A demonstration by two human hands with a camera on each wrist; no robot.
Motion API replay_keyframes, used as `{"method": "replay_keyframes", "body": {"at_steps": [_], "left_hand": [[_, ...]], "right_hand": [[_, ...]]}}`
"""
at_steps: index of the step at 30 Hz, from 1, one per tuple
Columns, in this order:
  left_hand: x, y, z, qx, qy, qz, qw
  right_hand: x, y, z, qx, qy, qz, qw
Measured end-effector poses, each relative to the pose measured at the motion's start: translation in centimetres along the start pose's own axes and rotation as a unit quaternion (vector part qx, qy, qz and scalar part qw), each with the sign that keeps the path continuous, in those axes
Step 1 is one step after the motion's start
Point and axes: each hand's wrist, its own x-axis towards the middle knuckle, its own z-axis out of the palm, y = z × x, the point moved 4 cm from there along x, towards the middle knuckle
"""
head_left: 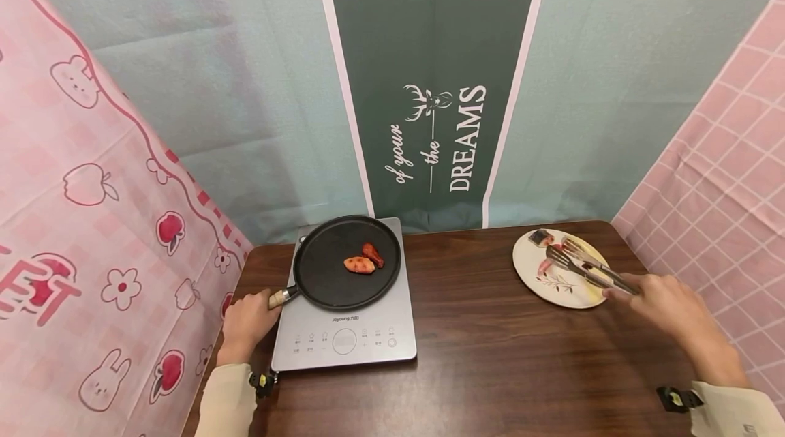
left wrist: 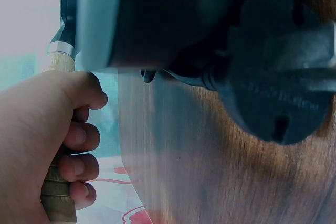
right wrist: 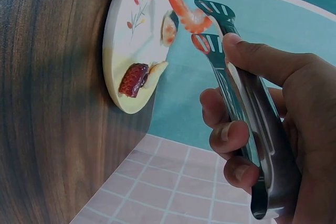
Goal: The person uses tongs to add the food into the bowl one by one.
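Note:
My left hand (head_left: 248, 323) grips the wooden handle (head_left: 279, 297) of a flat black pan (head_left: 325, 287); in the left wrist view its fingers curl round that handle (left wrist: 59, 198). Two browned pieces lie in the pan: a chicken wing piece (head_left: 358, 264) and a small drumstick (head_left: 373, 254). My right hand (head_left: 671, 304) holds metal tongs (head_left: 591, 275) over the round plate (head_left: 526, 263) at the right. In the right wrist view, an orange-pink shrimp (right wrist: 194, 20) is between the slotted tips of the tongs (right wrist: 239, 93), thumb on one arm, fingers round the other.
The pan stands on a silver induction cooker (head_left: 374, 352) on the brown wooden table (head_left: 472, 328). On the plate lie a dark red glazed piece (right wrist: 133, 80) and a dark-edged piece (right wrist: 169, 30). Printed cloths (head_left: 429, 28) hang behind and at both sides.

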Motion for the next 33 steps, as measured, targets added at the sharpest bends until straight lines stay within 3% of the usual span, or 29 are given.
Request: {"method": "replay_keyframes", "body": {"at_steps": [17, 33], "left_hand": [[0.1, -0.1, 0.1, -0.003, 0.007, 0.003, 1.0], [0.1, -0.1, 0.0, 0.001, 0.02, 0.007, 0.9998]], "right_hand": [[0.6, -0.7, -0.8, -0.002, -0.011, 0.002, 0.9999], [0.9, -2.1, -1.9, -0.004, 0.009, -0.01, 0.9999]]}}
